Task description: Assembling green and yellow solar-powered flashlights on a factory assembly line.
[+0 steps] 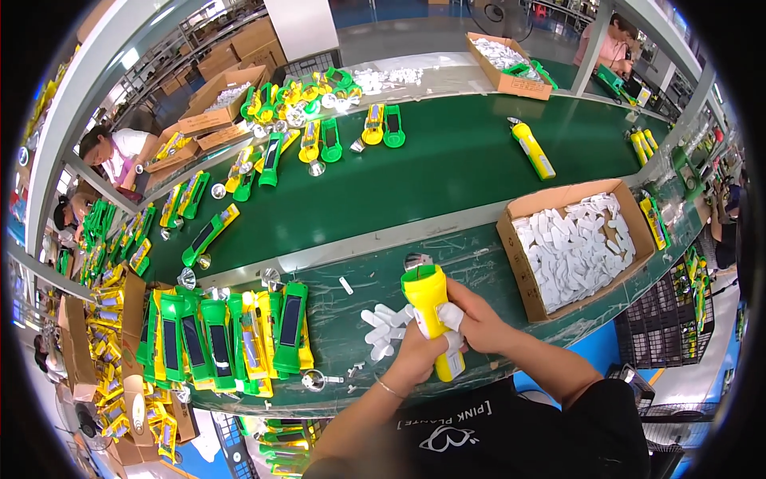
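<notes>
Both my hands are wrapped round a yellow and green flashlight above the near worktable, its wide green head pointing away from me. My left hand grips the lower body. My right hand holds the right side, with a white piece by its fingers. A silver reflector shows at the head's far edge. Just left of my hands lie several loose white plastic pieces. A row of green and yellow flashlight halves, some with dark panels, is packed together further left.
A cardboard box of white pieces stands on my right. Beyond runs a green conveyor belt carrying flashlight parts and a yellow flashlight. Cartons of yellow parts stand at far left. People work at the left and far right.
</notes>
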{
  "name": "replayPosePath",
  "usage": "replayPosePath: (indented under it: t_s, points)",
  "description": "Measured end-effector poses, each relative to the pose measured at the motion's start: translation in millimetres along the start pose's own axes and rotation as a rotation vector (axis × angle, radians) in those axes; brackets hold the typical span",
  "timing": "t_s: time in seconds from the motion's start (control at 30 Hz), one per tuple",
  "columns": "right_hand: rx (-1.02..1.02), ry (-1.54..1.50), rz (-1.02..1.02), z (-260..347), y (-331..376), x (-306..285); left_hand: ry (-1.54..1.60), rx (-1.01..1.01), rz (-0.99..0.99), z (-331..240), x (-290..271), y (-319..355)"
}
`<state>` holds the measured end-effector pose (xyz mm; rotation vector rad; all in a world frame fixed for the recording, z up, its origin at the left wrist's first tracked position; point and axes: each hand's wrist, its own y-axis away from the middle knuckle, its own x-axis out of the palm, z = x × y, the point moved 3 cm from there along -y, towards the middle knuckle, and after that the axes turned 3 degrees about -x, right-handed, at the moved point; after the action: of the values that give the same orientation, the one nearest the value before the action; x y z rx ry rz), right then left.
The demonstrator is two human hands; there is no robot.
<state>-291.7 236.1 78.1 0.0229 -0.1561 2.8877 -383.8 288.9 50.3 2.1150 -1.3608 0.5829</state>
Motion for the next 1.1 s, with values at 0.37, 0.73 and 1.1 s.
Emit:
replayPosePath:
  t_s: [0.37,0.73,1.1]
  points:
    - [0.036,0.271,-0.316,10.9,-189.8,-203.1,-0.485,0.055,-0.104,-77.7,-59.6,-117.7]
    - [0.282,1.655,-0.606,-31.4,-235.5,-307.9,-1.717,0.514,-0.524,-228.8,-166.4,-312.7]
    - [-0.633,1.782,0.111,-80.1,-343.4,-206.3,-1.838,0.151,-0.513,-197.9,-164.1,-373.5]
